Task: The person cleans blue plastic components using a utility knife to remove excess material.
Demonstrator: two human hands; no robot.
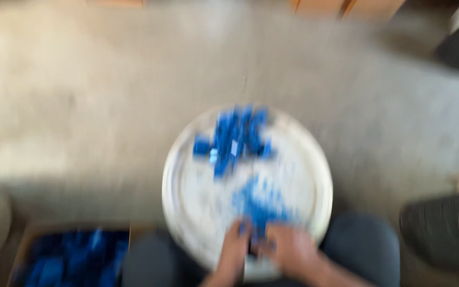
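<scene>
Two hands, left hand (233, 250) and right hand (292, 251), meet over small blue pieces (258, 204) just ahead on the round white tray (187, 212); blur hides their grip, so pinching gently seems wise

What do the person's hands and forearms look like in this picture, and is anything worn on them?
The picture is strongly blurred. The left hand and the right hand are bare, with no gloves. The forearms below them are also bare, with no sleeves in view. No ring, watch or bracelet can be made out, though the blur could hide small items. Single fingers cannot be told apart clearly.
</scene>
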